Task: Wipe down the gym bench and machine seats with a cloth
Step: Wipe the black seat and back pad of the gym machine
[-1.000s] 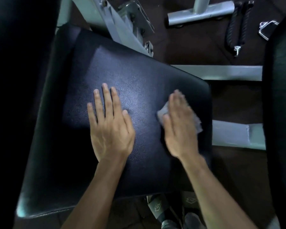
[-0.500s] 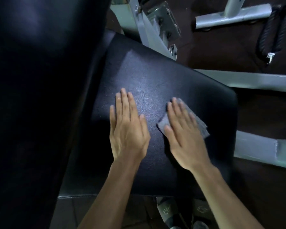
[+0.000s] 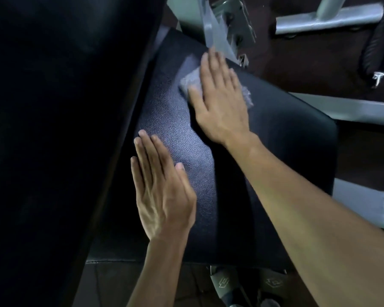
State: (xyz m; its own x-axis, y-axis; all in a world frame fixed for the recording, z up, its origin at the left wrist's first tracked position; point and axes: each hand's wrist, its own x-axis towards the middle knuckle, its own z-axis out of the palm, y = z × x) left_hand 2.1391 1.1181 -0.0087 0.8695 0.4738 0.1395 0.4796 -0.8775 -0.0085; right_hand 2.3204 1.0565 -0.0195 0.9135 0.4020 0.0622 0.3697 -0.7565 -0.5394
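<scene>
A black padded machine seat [image 3: 286, 151] fills the middle of the head view. My right hand [image 3: 220, 100] lies flat on a grey cloth [image 3: 192, 82] and presses it onto the seat's far part, close to the metal bracket. The cloth shows on both sides of the hand. My left hand [image 3: 162, 191] rests flat on the seat's near left part, fingers together, holding nothing. Next to it, a tall black back pad [image 3: 60, 129] covers the left of the view.
A grey metal bracket [image 3: 228, 23] and frame bars [image 3: 341, 109] stand just beyond and right of the seat. A black rope handle [image 3: 377, 45] lies on the dark floor at the top right. Shoes [image 3: 226, 284] show below the seat's near edge.
My right hand has slid the cloth away from me, from the seat's middle right to its far part near the bracket. The view has shifted, so the back pad fills more of the left.
</scene>
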